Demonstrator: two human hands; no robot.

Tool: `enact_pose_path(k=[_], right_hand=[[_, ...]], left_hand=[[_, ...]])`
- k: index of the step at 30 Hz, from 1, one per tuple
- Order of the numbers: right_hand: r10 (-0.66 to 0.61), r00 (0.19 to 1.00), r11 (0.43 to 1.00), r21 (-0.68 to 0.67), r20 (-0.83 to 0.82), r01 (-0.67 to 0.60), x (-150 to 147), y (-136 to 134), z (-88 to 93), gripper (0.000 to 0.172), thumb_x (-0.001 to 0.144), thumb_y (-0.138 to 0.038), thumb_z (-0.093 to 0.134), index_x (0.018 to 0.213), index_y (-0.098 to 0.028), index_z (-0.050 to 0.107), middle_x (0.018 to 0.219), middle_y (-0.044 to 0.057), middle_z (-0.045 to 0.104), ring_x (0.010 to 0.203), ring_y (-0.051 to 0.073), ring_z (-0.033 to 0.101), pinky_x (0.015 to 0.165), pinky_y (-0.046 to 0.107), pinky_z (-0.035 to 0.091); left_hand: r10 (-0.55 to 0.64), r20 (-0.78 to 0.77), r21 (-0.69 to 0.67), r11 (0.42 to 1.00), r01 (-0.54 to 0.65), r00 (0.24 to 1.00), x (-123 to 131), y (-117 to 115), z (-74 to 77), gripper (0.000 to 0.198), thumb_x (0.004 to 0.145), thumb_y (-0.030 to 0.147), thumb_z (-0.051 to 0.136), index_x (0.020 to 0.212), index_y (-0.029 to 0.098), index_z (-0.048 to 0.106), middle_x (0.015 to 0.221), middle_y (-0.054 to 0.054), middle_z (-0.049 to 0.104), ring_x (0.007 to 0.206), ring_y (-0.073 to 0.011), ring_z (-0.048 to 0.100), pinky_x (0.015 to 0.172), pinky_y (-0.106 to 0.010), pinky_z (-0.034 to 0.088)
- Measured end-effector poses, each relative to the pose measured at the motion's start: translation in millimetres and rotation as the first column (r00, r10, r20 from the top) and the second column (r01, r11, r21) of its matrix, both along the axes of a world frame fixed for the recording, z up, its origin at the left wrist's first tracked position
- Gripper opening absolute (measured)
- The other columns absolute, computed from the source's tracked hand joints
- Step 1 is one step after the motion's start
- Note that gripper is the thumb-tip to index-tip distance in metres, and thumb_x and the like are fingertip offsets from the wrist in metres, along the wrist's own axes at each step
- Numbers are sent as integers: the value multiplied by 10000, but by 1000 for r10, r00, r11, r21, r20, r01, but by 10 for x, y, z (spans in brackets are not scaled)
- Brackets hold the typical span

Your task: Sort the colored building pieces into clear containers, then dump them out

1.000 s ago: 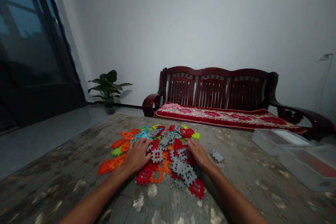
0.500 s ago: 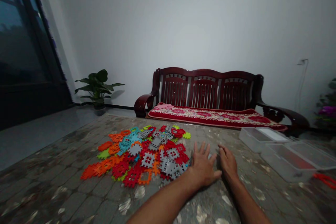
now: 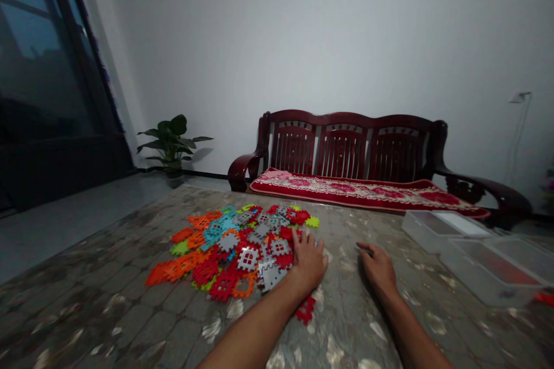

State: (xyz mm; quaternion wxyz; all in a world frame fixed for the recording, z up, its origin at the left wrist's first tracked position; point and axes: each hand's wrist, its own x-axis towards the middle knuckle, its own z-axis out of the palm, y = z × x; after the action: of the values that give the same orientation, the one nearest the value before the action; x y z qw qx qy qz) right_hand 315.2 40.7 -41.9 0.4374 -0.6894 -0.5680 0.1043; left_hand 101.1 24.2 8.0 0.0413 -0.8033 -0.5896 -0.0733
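A flat pile of toothed plastic pieces (image 3: 247, 258), in red, orange, grey, blue and green, lies on the patterned tablecloth (image 3: 147, 311). My left hand (image 3: 309, 260) rests on the right edge of the pile with its fingers apart and bent over grey and red pieces; its palm hides what lies under it. A red piece (image 3: 305, 310) sticks out below the left wrist. My right hand (image 3: 377, 266) is on the cloth to the right of the pile, holding nothing, its index finger apart and the other fingers partly hidden.
Two clear plastic boxes (image 3: 485, 271) stand at the right, with an orange item (image 3: 544, 298) by the nearer one. Beyond the table are a wooden bench (image 3: 341, 147) with a red cover (image 3: 367, 193) and a potted plant (image 3: 173, 141) at the left.
My left hand has moved left from the bare cloth onto the pile's edge, and its fingers have bent. A red piece now shows below the wrist. The view has turned slightly left.
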Motion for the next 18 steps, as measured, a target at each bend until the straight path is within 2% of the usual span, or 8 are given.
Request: enact_pose_path(k=[8, 18], right_hand=[[17, 993, 999, -52, 113, -11, 32, 33, -59, 470, 751, -362, 447, 1031, -221, 798, 1046, 83, 783, 1037, 289, 691, 964, 419, 507], [9, 992, 999, -53, 123, -3, 27, 34, -76, 473, 749, -369, 439, 1023, -228, 798, 1045, 78, 785, 1037, 287, 696, 953, 410, 518]], left_hand=[[91, -1, -13, 996, -91, 996, -302, -27, 12, 532, 982, 508, 460, 1458, 287, 545, 1513, -141, 535, 1412, -418, 419, 1187, -711, 71], [103, -3, -2, 995, -103, 995, -664, -180, -4, 531, 979, 483, 485, 1474, 298, 529, 1532, -147, 515, 1403, -420, 444, 1171, -731, 110]])
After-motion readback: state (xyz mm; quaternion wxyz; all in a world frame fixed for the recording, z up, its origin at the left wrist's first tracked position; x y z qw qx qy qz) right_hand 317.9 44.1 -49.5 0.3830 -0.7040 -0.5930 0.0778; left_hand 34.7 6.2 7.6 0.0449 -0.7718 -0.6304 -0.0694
